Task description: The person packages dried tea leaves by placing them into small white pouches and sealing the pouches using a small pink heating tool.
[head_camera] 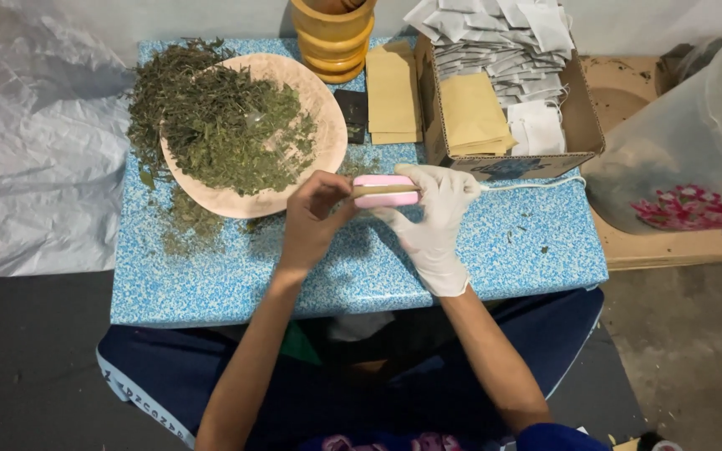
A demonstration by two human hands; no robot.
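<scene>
Both hands pinch pink sealer; prob. shut.

Glossy pink plastic sealer, matt white rubber glove, speckled blue table, dry leaves

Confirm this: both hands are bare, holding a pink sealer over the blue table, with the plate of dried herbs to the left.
Not quite. Only the left hand is bare; the right hand wears a white glove, as the head view shows. The rest stands: both hold the pink sealer over the blue table, with the plate of dried herbs to the left.
</scene>
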